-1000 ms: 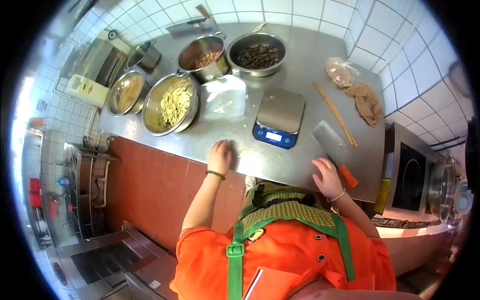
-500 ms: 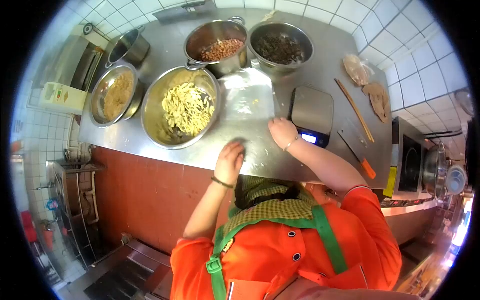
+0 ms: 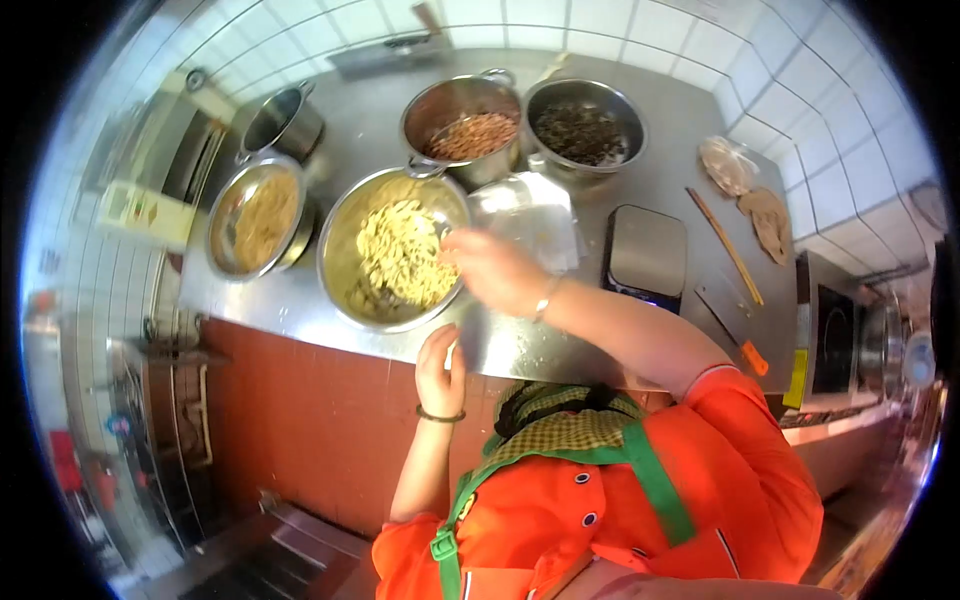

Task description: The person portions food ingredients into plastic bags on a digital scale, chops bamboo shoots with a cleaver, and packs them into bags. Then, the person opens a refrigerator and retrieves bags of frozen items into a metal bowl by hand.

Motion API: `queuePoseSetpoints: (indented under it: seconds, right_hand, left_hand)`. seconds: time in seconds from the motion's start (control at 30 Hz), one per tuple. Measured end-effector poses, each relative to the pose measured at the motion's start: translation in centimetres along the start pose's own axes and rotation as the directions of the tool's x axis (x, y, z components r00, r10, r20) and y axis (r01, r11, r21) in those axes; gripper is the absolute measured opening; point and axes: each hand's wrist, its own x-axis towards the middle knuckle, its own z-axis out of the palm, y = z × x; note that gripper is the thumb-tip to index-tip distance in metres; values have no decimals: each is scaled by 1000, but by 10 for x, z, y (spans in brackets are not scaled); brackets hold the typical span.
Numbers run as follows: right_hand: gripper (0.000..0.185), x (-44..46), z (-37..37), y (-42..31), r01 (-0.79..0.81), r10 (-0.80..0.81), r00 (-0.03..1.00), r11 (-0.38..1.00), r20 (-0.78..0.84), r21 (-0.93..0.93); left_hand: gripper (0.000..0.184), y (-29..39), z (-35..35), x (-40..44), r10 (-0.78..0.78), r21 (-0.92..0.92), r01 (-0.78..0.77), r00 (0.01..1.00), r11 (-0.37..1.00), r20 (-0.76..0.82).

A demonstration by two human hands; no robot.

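Observation:
A large steel bowl (image 3: 335,285) holds pale yellow sliced pieces (image 3: 400,250). Over the right rim of this bowl reaches my right hand (image 3: 495,272), its fingers at the edge of the slices, slightly blurred and apparently apart with nothing visible in them. My left hand (image 3: 438,368) hovers by the table's front edge, just below the bowl, thumb and fingers apart and nothing held. A clear plastic bag or sheet (image 3: 535,215) lies flat to the right of the bowl. A kitchen scale (image 3: 648,250) stands further right, its display partly hidden by my right forearm.
Behind are a pot of reddish-brown peanuts or beans (image 3: 470,137) and a bowl of dark dried pieces (image 3: 580,135). To the left stand a bowl of tan shreds (image 3: 265,220) and a pot (image 3: 285,125). Chopsticks (image 3: 725,245) and an orange-handled knife (image 3: 752,357) lie right.
My right hand has left the table beside the scale and moved left to the bowl of slices. My left hand has dropped slightly toward the table edge. The camera view has shifted.

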Motion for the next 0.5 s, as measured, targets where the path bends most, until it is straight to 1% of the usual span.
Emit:
queuePoseSetpoints:
  seconds: [0.03, 0.07, 0.1, 0.13, 0.17, 0.2, 0.23, 0.27, 0.3, 0.33, 0.4, 0.43, 0.47, 0.5]
  right_hand:
    - [19, -4, 10, 12, 219, -233, 970, 962, -75, -162]
    - [19, -7, 14, 10, 407, -460, 882, 851, -99, -332]
    - [15, -14, 8, 11, 394, -437, 892, 878, -117, -271]
    - [13, -21, -3, 17, 251, -274, 960, 930, -55, -268]
    - [11, -31, -14, 24, 99, -100, 995, 959, 10, -267]
    - [10, -39, -28, 33, -63, 62, 998, 966, -14, -252]
    - [9, -47, -42, 44, -223, 221, 975, 947, -31, -232]
    - [10, -63, -48, 70, -195, 176, 980, 941, -94, -276]
    - [11, -77, -51, 94, -168, 123, 980, 931, -155, -323]
    - [11, -88, -59, 97, -172, 128, 980, 930, -154, -324]
    - [13, -103, -73, 95, -292, 256, 954, 914, -156, -283]
    - [13, -107, -77, 91, -291, 255, 954, 913, -157, -287]
    - [14, -111, -79, 87, -350, 320, 934, 910, -161, -223]
    - [15, -117, -81, 84, -411, 387, 908, 898, -162, -159]
  left_hand:
    - [21, 3, -1, 1, 32, 17, -33, 999, 999, 31]
    - [21, 4, -3, 2, 60, 38, -62, 996, 997, 59]
    - [21, 5, -4, 2, 64, 23, -66, 995, 998, 83]
    - [20, 6, -1, 2, 63, 10, -64, 992, 998, 105]
    - [19, 6, 4, 5, 76, -32, -73, 990, 997, 122]
    - [19, 9, 12, 11, 102, -69, -92, 983, 993, 155]
    - [18, 12, 24, 20, 114, -84, -99, 972, 992, 207]
    - [18, 14, 38, 32, 128, -97, -106, 958, 990, 257]
    - [21, 14, 55, 47, 143, -107, -115, 940, 988, 311]
    - [25, 11, 76, 65, 157, -119, -122, 918, 985, 363]
    - [35, -4, 133, 100, 114, 8, -121, 955, 993, 272]
    - [38, -22, 163, 117, 123, 195, -152, 981, 969, 153]
    - [41, -34, 185, 131, 157, 377, -159, 987, 913, 38]
    - [39, -30, 186, 142, -11, 316, -1, 999, 949, 34]
